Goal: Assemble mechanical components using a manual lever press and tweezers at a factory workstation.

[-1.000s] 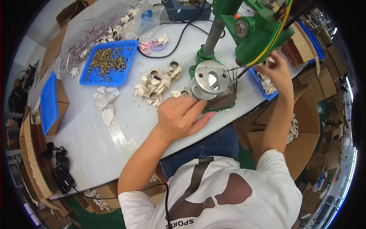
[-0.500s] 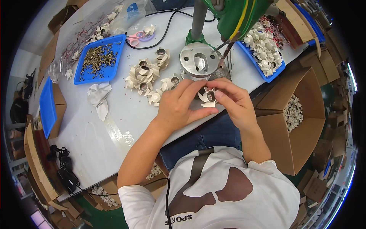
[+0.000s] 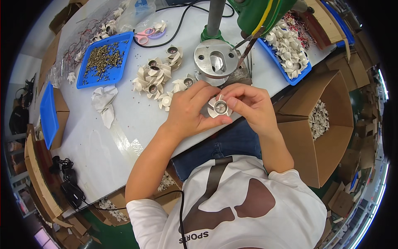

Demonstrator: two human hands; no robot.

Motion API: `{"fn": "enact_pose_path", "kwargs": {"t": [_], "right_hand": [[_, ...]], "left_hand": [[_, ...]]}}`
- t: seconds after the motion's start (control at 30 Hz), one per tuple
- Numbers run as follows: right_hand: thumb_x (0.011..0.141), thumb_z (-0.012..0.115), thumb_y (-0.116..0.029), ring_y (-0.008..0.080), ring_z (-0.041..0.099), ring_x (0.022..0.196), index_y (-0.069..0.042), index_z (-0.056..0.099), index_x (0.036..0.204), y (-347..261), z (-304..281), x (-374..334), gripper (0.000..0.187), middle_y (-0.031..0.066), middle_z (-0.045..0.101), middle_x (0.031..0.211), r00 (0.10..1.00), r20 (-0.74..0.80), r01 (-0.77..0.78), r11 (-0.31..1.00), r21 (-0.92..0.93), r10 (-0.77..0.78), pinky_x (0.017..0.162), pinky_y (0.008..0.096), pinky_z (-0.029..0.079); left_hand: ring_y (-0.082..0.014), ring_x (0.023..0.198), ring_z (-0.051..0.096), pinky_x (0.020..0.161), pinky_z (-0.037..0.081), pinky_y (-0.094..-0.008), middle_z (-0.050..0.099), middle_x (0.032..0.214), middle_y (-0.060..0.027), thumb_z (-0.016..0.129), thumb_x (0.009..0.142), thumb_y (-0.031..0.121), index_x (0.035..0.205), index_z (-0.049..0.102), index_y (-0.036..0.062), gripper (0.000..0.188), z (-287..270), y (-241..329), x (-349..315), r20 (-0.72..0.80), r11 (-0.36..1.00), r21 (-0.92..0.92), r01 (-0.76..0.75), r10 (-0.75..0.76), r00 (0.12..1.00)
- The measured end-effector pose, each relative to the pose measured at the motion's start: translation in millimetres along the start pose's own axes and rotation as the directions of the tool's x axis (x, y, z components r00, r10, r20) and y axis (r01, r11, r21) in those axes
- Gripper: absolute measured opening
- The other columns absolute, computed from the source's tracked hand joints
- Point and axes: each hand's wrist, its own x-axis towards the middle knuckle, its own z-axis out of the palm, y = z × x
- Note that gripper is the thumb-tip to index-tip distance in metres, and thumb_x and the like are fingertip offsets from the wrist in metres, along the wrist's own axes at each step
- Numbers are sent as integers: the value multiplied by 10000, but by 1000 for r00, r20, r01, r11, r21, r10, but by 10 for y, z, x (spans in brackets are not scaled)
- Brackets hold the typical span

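Observation:
A small white fan wheel (image 3: pixel 219 107) with a round hub sits between my two hands, its open hub side facing up. My right hand (image 3: pixel 256 108) pinches its blades from the right with thumb and forefinger. Curled around the wheel's left side is my left hand (image 3: pixel 187 111), its thumb stretched below the wheel; the contact of its fingers is partly hidden. Just beyond the hands stands the round metal fixture (image 3: pixel 204 58) of a green press (image 3: pixel 259 14). Several more fan wheels (image 3: pixel 153 78) lie grouped left of the fixture.
A blue tray (image 3: pixel 81 79) holds small brass-coloured pieces. Another blue tray (image 3: pixel 293 82) is heaped with fan wheels. Pink scissors (image 3: pixel 143 38), a crumpled white cloth (image 3: pixel 103 101) and a black cable (image 3: pixel 179 31) lie on the table. Right of me stands an open cardboard box (image 3: pixel 329 153).
The fan wheel has moved slightly left and turned, so its hub now faces up more fully. Both hands remain around it near the table's front edge. The whole view has shifted a little.

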Motion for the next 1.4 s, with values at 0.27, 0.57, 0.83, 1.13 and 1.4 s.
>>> {"fn": "enact_pose_path", "kwargs": {"t": [0.27, 0.57, 0.83, 1.13, 1.4], "right_hand": [[858, 716, -5, 108, 546, 780, 19, 728, 946, 41, 72, 28, 92, 71, 640, 980, 987, -44, 151, 983, -105, -156, 689, 188, 438], [803, 761, -44, 86, 498, 672, 2, 729, 921, -216, 49, 161, 131, 22, 609, 820, 919, -300, 134, 919, -370, -255, 613, 183, 395], [741, 798, -22, 76, 463, 608, 2, 730, 888, -465, -115, 501, 165, 9, 587, 737, 920, -116, 281, 838, -469, -374, 549, 187, 350], [632, 848, 25, 72, 417, 532, 14, 734, 798, -465, 0, 470, 201, 28, 637, 691, 915, 135, 403, 883, -238, -381, 485, 200, 295], [607, 858, 33, 75, 417, 497, 2, 735, 750, -376, 67, 466, 191, 56, 704, 664, 919, 133, 385, 915, -116, -370, 477, 201, 297]], "left_hand": [[-170, 537, 514, 488, 433, -278, 564, 782, 3, 814, 712, 538, 862, 677, 90, 491, -25, 54, 11, 11, 995, 103, -4, 3, 1000], [-171, 500, 471, 464, 402, -275, 545, 743, 14, 807, 723, 521, 719, 646, 85, 465, -13, 20, -12, 6, 981, 184, -66, 67, 998], [-168, 489, 456, 459, 377, -276, 527, 686, 14, 818, 710, 517, 654, 618, 85, 480, 17, -4, 62, -105, 989, 123, -87, 100, 989], [-154, 480, 437, 457, 356, -275, 504, 642, 28, 848, 672, 509, 616, 602, 93, 487, -16, 39, 136, -175, 995, 29, -92, 95, 980], [-142, 471, 400, 451, 340, -269, 478, 617, 37, 868, 638, 510, 570, 559, 112, 508, -1, 130, 187, -233, 999, 22, -42, 46, 971]]}}
